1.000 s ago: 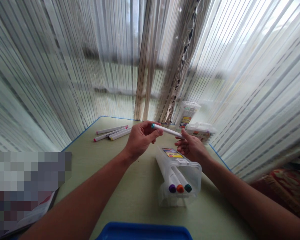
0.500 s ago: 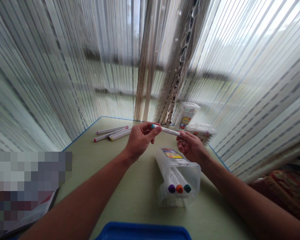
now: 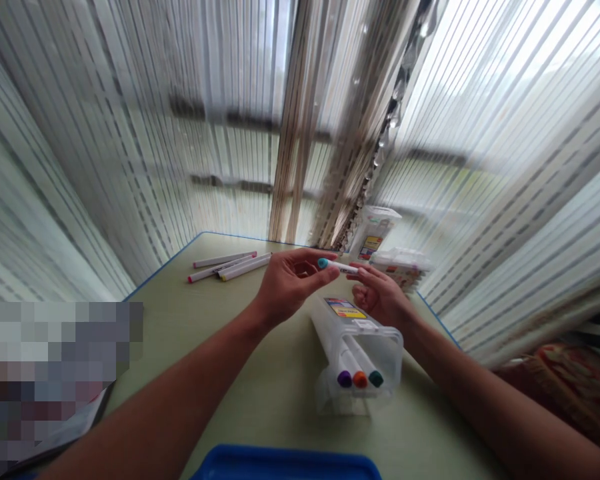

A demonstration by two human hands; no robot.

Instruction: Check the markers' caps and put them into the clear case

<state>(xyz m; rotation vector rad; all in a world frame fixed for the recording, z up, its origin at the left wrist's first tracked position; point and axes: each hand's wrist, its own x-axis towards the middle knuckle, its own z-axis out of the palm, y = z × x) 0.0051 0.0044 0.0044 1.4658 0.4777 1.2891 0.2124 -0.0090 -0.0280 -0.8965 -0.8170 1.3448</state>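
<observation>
Watching remotely, I see the pen [image 3: 349, 269] near the far end of the box [image 3: 347, 310], left hand [image 3: 285, 283] pinching its teal-capped end, right hand [image 3: 384, 293] pinching the other, seemingly for steadiness; inside the box, three pens [image 3: 360, 379] lie capped-ends-out, probably for easy reach.

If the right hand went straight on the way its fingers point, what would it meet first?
Past the marker at its fingertips, the right hand would probably meet the left hand, though depth is unclear from this single view.
</observation>
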